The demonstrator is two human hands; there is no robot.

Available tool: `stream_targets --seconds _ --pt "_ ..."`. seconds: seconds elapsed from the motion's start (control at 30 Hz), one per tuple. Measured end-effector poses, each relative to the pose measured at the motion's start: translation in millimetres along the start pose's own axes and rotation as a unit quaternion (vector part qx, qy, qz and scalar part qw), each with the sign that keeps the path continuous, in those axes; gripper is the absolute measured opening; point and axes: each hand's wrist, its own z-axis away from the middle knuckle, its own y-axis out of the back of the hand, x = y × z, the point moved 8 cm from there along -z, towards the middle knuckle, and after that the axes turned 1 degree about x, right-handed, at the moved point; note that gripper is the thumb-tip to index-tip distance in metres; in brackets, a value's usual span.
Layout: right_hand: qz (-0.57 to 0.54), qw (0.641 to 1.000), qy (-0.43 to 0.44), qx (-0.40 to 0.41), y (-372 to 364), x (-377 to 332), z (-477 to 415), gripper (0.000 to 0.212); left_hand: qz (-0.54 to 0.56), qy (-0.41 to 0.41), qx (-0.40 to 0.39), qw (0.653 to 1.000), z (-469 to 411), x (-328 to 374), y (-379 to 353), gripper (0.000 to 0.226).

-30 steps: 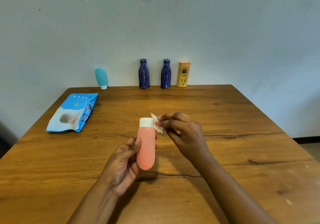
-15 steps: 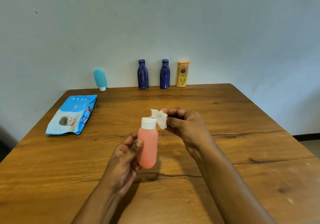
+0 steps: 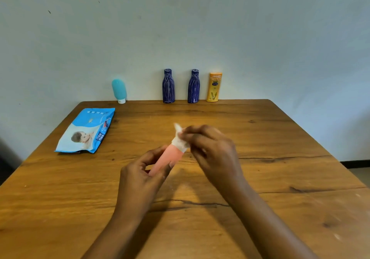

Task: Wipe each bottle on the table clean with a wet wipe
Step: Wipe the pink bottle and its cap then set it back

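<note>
The left hand (image 3: 140, 180) grips the lower body of a coral bottle (image 3: 167, 158), fingers and thumb curled round it. It holds the bottle above the middle of the table (image 3: 270, 138), tilted so that its top end points up and to the right. The right hand (image 3: 214, 152) pinches a white wet wipe (image 3: 179, 138) in its fingertips and holds it over that top end. The wipe covers the cap, and blur there makes it hard to tell exactly how the fingers lie. At the table's far edge, against the wall (image 3: 200, 28), a teal bottle (image 3: 118, 89) stands on its white cap, slightly tilted. To its right stand a dark blue bottle (image 3: 168, 86), a second dark blue bottle (image 3: 193, 86) near it, and a yellow bottle (image 3: 214, 87). A blue pack of wipes (image 3: 86, 130) lies flat near the table's left edge, well apart from the hands.
</note>
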Motion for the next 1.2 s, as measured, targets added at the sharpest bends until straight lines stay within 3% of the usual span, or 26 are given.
stream_targets --seconds 0.07,0.13,0.23,0.3,0.43,0.57,0.63,0.73,0.8,0.87,0.93,1.0,1.13,1.2 --pt "0.076 0.993 0.046 -0.072 -19.0 -7.8 4.7 0.026 -0.087 -0.062 0.006 0.994 2.9 12.0 1.6 0.043" --pt "0.112 0.989 0.032 -0.089 -18.7 2.6 6.2 0.024 -0.151 -0.125 0.016 0.981 6.8 20.4 4.0 0.045" --pt "0.083 0.995 -0.04 -0.025 7.3 28.8 5.6 0.023 -0.192 -0.146 0.026 0.97 9.0 18.5 5.3 0.048" --pt "0.047 0.997 -0.057 0.003 18.4 27.2 5.3 0.028 -0.231 -0.203 0.024 0.951 11.6 23.9 -0.1 0.047" --pt "0.07 0.992 0.023 -0.103 -4.8 -2.8 6.1 0.025 -0.282 -0.361 0.011 0.889 20.1 37.0 -10.3 0.036" --pt "0.085 0.984 -0.103 -0.117 5.0 31.8 -1.6 0.025 -0.319 -0.446 -0.019 0.836 29.9 31.1 -17.8 0.029" --pt "0.054 0.985 -0.114 -0.114 11.4 30.9 -2.2 0.025 -0.322 -0.472 -0.028 0.82 32.1 31.6 -17.8 0.03" --pt "0.063 0.974 -0.08 -0.204 -6.3 17.1 0.1 0.025 -0.336 -0.519 -0.048 0.784 35.5 35.5 -20.4 0.031" --pt "0.087 0.95 -0.119 -0.274 -18.8 33.5 1.8 0.025 -0.346 -0.547 -0.06 0.76 37.3 36.8 -21.7 0.031" --pt "-0.014 0.921 -0.235 -0.311 -20.2 56.7 8.6 0.023 -0.338 -0.552 -0.063 0.759 37.6 37.4 -21.5 0.033" --pt "-0.215 0.863 -0.357 -0.287 -15.4 66.2 17.9 0.023 -0.321 -0.54 -0.056 0.776 34.8 36.6 -19.0 0.034" --pt "-0.311 0.824 -0.395 -0.262 -11.7 65.4 20.5 0.026 -0.298 -0.525 -0.048 0.796 31.8 36.2 -16.8 0.037" --pt "-0.304 0.835 -0.38 -0.255 -13.1 59.2 18.6 0.027 -0.263 -0.509 -0.042 0.818 31.0 37.1 -17.1 0.031" --pt "-0.206 0.894 -0.311 -0.249 -8.0 51.6 11.9 0.026 -0.267 -0.495 -0.045 0.826 29.5 35.1 -18.7 0.03"
